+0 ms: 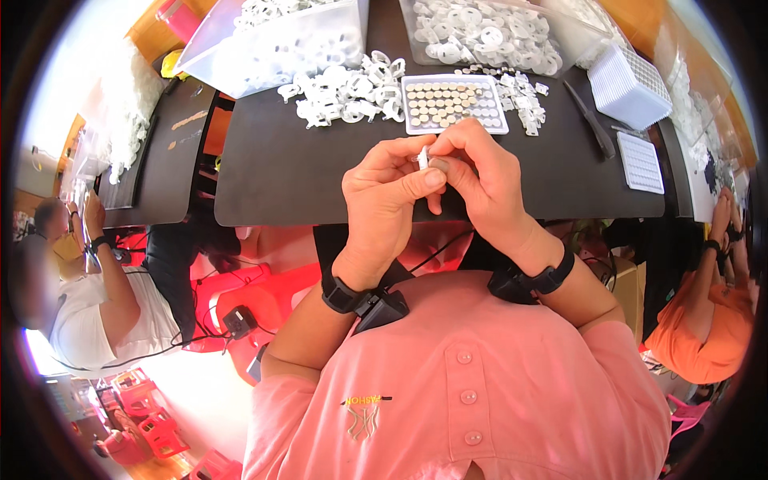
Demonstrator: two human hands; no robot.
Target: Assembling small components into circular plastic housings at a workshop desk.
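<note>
My left hand (386, 194) and my right hand (477, 178) meet above the near edge of the black table (280, 160). Together their fingertips pinch a small white plastic part (422, 157); most of it is hidden by the fingers. Just beyond the hands lies a white tray (454, 104) filled with rows of small round discs. A heap of white plastic rings (344, 94) lies to the left of the tray, and smaller white pieces (524, 100) are scattered to its right.
Two clear bins of white rings (280, 36) (488, 32) stand at the back. A white grid tray stack (630, 86), a flat grid tray (642, 162) and a dark tool (590, 120) lie at the right. Other people sit at the left (88, 296) and right (704, 320).
</note>
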